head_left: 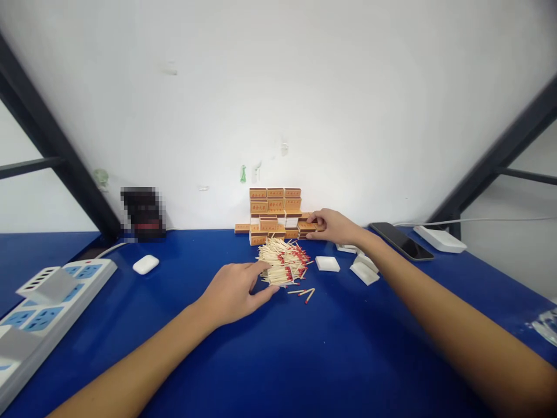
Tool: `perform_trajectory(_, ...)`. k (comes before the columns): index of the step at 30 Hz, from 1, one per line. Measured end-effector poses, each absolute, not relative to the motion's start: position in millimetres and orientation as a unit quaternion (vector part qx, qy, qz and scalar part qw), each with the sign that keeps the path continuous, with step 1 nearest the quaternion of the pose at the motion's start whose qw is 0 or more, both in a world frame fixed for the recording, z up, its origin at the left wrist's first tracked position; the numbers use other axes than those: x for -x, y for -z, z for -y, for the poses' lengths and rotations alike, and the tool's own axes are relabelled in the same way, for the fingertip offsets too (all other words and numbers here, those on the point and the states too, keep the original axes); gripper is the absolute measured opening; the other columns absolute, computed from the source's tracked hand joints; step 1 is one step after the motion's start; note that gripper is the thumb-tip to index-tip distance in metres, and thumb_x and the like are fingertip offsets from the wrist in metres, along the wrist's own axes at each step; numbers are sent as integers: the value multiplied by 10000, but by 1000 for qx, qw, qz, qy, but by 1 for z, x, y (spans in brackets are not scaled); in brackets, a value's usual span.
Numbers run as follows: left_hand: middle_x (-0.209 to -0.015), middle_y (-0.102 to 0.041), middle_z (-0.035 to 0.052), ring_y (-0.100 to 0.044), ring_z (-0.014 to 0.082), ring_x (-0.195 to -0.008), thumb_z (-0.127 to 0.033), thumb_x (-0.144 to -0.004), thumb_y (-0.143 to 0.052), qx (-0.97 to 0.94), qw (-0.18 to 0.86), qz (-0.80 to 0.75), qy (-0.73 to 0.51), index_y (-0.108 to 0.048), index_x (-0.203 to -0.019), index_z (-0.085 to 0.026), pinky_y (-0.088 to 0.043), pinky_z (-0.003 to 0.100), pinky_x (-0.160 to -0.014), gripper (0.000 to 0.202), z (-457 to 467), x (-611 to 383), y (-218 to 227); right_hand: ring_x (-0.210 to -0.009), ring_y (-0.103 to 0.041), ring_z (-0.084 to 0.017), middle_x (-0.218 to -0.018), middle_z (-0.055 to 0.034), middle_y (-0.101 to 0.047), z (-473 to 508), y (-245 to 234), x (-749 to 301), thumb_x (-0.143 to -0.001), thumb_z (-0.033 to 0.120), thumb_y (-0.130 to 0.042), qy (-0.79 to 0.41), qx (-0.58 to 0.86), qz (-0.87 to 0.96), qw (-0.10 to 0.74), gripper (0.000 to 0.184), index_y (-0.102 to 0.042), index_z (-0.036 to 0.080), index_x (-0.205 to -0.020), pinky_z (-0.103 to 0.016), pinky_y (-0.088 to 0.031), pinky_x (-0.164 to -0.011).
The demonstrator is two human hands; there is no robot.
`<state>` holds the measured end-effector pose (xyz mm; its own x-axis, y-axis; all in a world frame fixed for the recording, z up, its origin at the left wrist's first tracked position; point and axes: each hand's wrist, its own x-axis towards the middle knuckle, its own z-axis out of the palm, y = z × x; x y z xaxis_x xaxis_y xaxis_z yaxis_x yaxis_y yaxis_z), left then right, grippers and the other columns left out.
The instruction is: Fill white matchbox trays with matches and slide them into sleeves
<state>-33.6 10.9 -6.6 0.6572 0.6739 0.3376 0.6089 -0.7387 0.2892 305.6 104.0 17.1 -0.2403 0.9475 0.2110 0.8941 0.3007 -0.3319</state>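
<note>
My left hand (232, 289) is closed at the front of a heap of red-tipped matches (282, 249). Its thumb and index finger hold a white matchbox tray (282, 284) filled with matches, most of its walls hidden. At the right end of a stack of orange-brown matchboxes (275, 204), my right hand (331, 226) pinches a matchbox (307, 227) between thumb and fingers. Whether that box is lifted off those beneath it I cannot tell. Several loose matches (306, 292) lie in front of the heap.
White empty trays (327, 264) (365, 271) lie right of the heap. Beyond my right forearm are a phone (400, 241) and a white box (440, 238). A white earbud case (145, 265) and a power strip (56, 307) sit left on the blue table (278, 360). A wall stands behind.
</note>
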Motion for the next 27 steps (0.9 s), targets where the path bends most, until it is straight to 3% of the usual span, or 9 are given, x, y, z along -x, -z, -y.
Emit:
perform_trajectory(9, -677, -628, -23, -573, 142, -587, -507, -985, -591, -904, 77, -355, -227, -697, -1177, -186, -377, 272, -583, 389, -15, 36, 9, -853, -551, -241, -952, -92, -635, -110, -21, -303, -711, 454, -820, -31, 579, 801, 149, 427, -678, 187, -1013, -342, -394, -731)
perform_trajectory(14, -658, -603, -32, -551, 139, -585, -525, -992, -574, -900, 96, -355, -233, -691, -1185, -185, -380, 274, -608, 408, -17, 37, 9, -874, -550, -250, -931, -96, -647, -111, -21, -303, -708, 413, -826, -17, 568, 810, 142, 332, -644, 194, -878, -354, -388, -746)
perform_trajectory(21, -650, -590, -34, -538, 144, -585, -519, -973, -601, -900, 104, -356, -227, -705, -1170, -185, -353, 282, -604, 402, -16, 37, 6, -795, -574, -211, -910, -80, -676, -107, -19, -300, -754, 412, -796, -24, 562, 813, 152, 327, -654, 180, -935, -339, -413, -714)
perform_trajectory(27, -618, -577, -39, -528, 138, -564, -508, -950, -636, -913, 146, -326, -199, -726, -1155, -194, -337, 282, -576, 385, -13, 37, 4, -927, -563, -279, -949, -114, -645, -104, -25, -300, -639, 405, -880, -13, 573, 807, 143, 394, -690, 170, -892, -373, -420, -796)
